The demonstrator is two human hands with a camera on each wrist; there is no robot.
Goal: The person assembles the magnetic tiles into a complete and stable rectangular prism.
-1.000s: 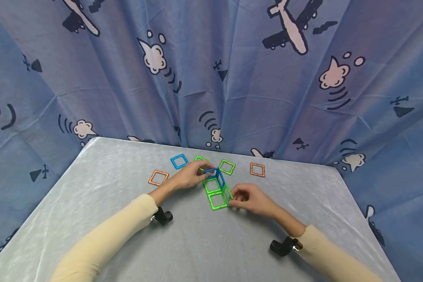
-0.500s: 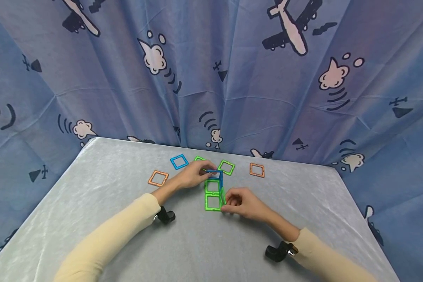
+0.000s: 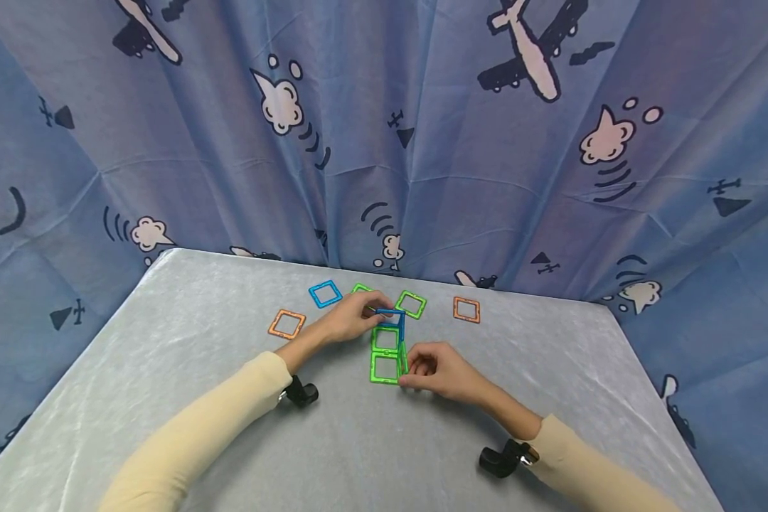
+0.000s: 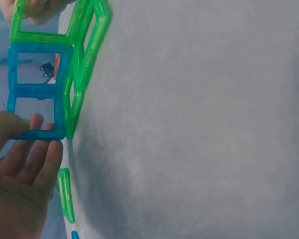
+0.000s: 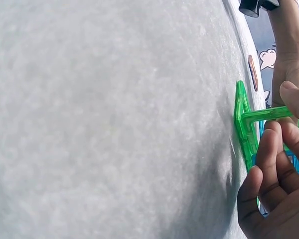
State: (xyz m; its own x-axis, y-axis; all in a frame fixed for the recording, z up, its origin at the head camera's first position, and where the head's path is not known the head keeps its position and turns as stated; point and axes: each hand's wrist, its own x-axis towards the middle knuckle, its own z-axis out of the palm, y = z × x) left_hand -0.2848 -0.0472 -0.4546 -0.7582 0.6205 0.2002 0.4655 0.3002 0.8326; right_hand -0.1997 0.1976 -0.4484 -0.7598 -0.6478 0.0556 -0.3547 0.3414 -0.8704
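Observation:
Two green square magnetic tiles (image 3: 385,353) lie joined flat on the table in the head view. My left hand (image 3: 348,317) pinches a blue tile (image 4: 55,134) at the far end, thumb on one side and fingers behind. A second blue tile (image 4: 12,64) joins it at an angle. My right hand (image 3: 444,370) pinches an upright green tile (image 5: 269,113) at the right edge of the near flat tile. In the right wrist view its fingers hide part of the structure.
Loose tiles lie behind: blue (image 3: 320,284), orange (image 3: 293,313), green (image 3: 416,294) and another orange (image 3: 466,299). One more green tile (image 3: 362,286) is partly covered by the left hand. A patterned curtain (image 3: 384,142) hangs behind the grey table (image 3: 358,455).
The joined tiles have turned until their long side points toward the person. My right hand has moved left with the upright green tile, while the left hand has kept its pinch.

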